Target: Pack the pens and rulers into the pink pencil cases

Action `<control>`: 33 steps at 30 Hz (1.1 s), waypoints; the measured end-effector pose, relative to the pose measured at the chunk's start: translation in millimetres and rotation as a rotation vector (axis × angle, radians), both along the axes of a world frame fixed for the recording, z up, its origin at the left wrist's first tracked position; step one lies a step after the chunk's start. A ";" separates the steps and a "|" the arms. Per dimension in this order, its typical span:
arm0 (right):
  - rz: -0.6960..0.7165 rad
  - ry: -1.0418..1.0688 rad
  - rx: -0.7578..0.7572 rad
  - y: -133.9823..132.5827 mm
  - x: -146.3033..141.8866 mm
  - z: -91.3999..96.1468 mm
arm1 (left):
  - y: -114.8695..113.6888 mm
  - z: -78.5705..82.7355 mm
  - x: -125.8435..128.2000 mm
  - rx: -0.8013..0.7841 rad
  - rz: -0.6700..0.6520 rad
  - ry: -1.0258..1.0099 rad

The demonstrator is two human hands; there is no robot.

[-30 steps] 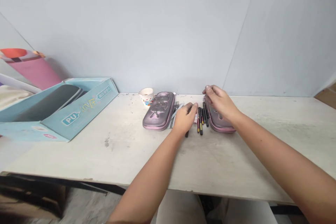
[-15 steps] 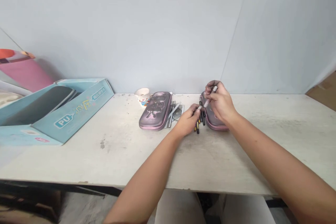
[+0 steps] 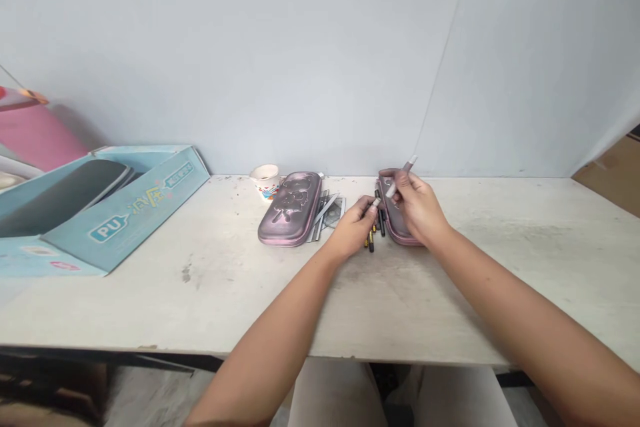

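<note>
A right hand (image 3: 417, 208) pinches a grey-capped marker (image 3: 401, 178) above a pink pencil case (image 3: 395, 213); a left hand (image 3: 354, 228) pinches a pen (image 3: 375, 203), black markers (image 3: 372, 238) lying just below its fingertips.

The right hand (image 3: 417, 207) covers most of the pink zip case (image 3: 403, 237) near the bench's back edge, and the left hand (image 3: 353, 228) hides the upper parts of the pens (image 3: 373, 240) beside it. The thin strips (image 3: 325, 213) left of the hands are too small to tell. The picture's left edge cuts off the pale blue carton (image 3: 125, 213) and the pink object (image 3: 35, 137) behind it.
</note>
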State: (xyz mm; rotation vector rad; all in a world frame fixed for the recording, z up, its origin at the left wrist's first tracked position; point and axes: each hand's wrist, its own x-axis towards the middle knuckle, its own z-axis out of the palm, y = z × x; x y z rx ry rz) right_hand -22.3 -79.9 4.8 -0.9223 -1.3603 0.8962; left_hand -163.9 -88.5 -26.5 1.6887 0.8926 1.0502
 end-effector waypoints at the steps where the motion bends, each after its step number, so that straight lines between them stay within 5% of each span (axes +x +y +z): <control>1: 0.018 -0.011 -0.004 -1.7 -0.4 0.9 | -0.3 0.4 0.0 0.002 0.002 0.008; 8: 0.149 -0.044 -0.077 -9.0 8.1 11.0 | 0.3 1.9 -1.5 0.003 0.017 0.074; 15: 0.164 -0.102 0.028 -15.1 21.7 13.7 | 1.7 0.0 -2.3 0.019 -0.037 0.112; 23: 0.182 -0.067 -0.068 -15.5 28.5 9.7 | 2.9 -2.1 -4.4 0.097 -0.048 0.195; 33: 0.182 -0.509 0.040 -22.3 43.3 23.7 | -4.7 8.0 -4.7 0.063 -0.114 0.243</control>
